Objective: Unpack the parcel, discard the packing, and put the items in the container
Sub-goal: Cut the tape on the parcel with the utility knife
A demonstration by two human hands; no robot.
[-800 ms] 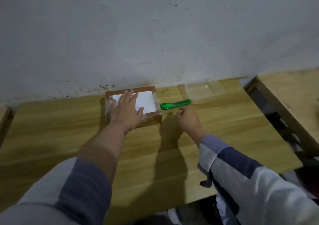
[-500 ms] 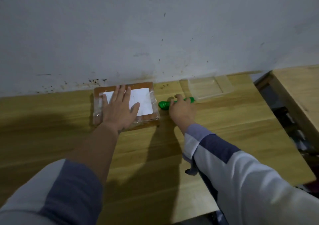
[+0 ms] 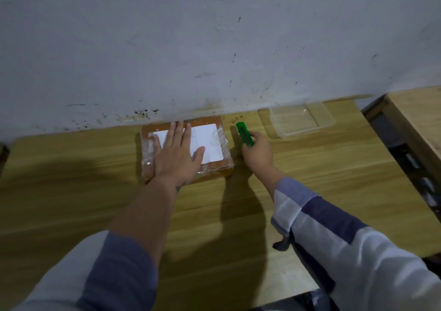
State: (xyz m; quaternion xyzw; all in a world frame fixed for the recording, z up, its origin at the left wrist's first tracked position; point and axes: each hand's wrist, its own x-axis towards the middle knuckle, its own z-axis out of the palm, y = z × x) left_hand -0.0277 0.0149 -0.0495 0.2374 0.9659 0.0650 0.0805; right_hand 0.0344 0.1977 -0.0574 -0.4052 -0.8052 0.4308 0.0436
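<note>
A flat brown parcel [image 3: 216, 168] wrapped in clear tape, with a white label [image 3: 210, 141] on top, lies on the wooden table [image 3: 71, 191] against the wall. My left hand [image 3: 177, 156] rests flat on the parcel, fingers spread, covering its left half. My right hand [image 3: 256, 153] is just right of the parcel and grips a green utility knife [image 3: 243, 134], whose tip points away toward the wall. A clear plastic container [image 3: 300, 119] sits empty at the back right of the table.
A stained white wall [image 3: 214, 48] runs along the table's far edge. A second wooden table [image 3: 420, 119] stands to the right across a narrow dark gap. The front edge of the table is near my body.
My right hand reached the green knife, closed on it and lifted it, turning it from lying sideways to pointing at the wall. My left hand stayed flat on the parcel.
</note>
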